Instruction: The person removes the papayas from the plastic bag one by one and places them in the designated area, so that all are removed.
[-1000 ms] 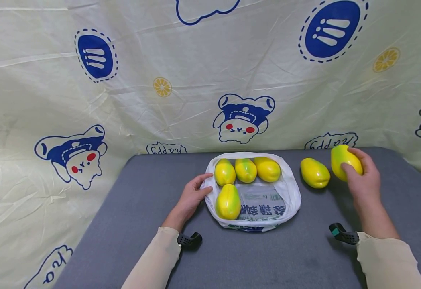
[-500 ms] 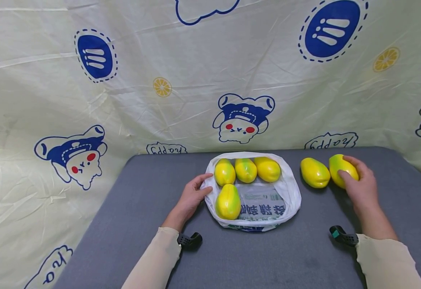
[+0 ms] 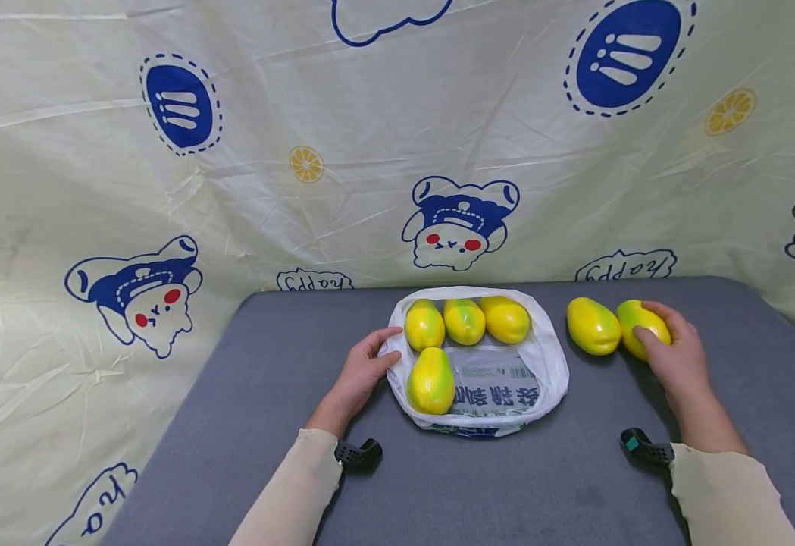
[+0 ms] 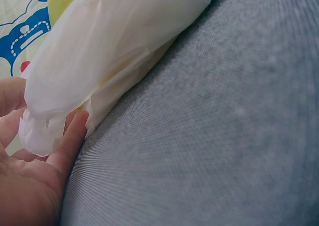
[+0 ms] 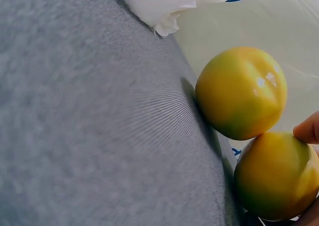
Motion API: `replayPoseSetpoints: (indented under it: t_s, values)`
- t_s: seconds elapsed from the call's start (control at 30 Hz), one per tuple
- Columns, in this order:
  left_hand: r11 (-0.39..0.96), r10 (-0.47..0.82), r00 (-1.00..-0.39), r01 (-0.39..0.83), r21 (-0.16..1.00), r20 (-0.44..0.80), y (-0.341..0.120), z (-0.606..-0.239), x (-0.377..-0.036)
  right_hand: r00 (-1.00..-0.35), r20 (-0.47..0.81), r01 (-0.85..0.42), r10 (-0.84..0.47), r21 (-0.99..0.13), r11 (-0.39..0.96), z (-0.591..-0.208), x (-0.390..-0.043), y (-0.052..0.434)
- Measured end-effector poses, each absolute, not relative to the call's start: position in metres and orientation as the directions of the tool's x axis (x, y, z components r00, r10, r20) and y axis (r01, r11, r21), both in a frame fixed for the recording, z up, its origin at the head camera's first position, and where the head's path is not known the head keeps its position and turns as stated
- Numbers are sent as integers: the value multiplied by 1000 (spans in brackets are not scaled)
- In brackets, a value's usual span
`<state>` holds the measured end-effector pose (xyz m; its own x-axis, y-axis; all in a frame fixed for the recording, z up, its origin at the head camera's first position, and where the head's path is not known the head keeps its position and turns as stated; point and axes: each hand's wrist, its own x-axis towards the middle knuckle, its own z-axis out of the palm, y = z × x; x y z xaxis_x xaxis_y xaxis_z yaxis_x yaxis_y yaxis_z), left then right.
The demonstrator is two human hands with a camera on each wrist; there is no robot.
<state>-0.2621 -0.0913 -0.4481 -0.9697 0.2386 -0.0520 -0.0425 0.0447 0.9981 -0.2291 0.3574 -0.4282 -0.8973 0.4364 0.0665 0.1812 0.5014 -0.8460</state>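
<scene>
1. Six yellow-green papayas show in the head view: four inside the white plastic bag (image 3: pixel 547 364) and two on the bare grey tabletop (image 3: pixel 247 394) to the bag's right.
2. In the bag, three papayas sit in a row along its far side, and a fourth papaya (image 3: pixel 430 381) lies at the near left, its long axis running from the near edge toward the far edge.
3. The right hand (image 3: pixel 670 356) grips the held papaya (image 3: pixel 639 326) from above, fingers curled over it, near the tabletop's far right corner.
4. The held papaya rests on the tabletop, its long axis running roughly left to right with a slight slant; which end is the stem end cannot be told.
5. Just to its left lies the free papaya (image 3: pixel 593 326), touching or nearly touching the held one; in the right wrist view the two fruits (image 5: pixel 241 92) (image 5: pixel 276 175) meet at their sides.
6. The free papaya's long axis slants from far left to near right.
7. The left hand (image 3: pixel 359 375) lies flat and relaxed on the tabletop, fingers straight, with the fingertips (image 4: pixel 75 131) against the bag's left rim.
8. The bag stands open near the middle of the far edge, printed lettering showing on its floor.
9. A cream cartoon-print cloth (image 3: pixel 370 136) hangs behind the tabletop.
</scene>
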Motion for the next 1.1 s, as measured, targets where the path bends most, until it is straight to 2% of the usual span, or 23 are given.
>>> replayPoseSetpoints:
  t_s: [0.3,1.1]
  values:
    - [46,241,-969,-37,998,-47,-91,-449,-263,-899,51,197,435,-839,506,-429,-231,358]
    - [55,236,-971,-35,998,-47,-91,-450,-263,-881,170,173,441,-752,636,-399,-229,332]
